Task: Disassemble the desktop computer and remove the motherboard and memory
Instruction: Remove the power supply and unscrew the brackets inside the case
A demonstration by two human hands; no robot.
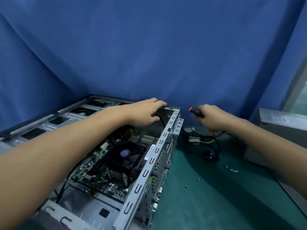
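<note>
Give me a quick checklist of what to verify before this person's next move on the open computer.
1. Board reachable: ok. The motherboard lies exposed in the open case.
2. Tool ready: ok. The right hand grips the screwdriver.
3. Case steadied: ok. The left hand rests on its far end.
4. Screws gathered: not ok. The screws lie scattered on the green mat.
5. Cooler off the board: not ok. The fan sits on it.
6. Memory out: cannot tell. The left arm hides part of the board.
</note>
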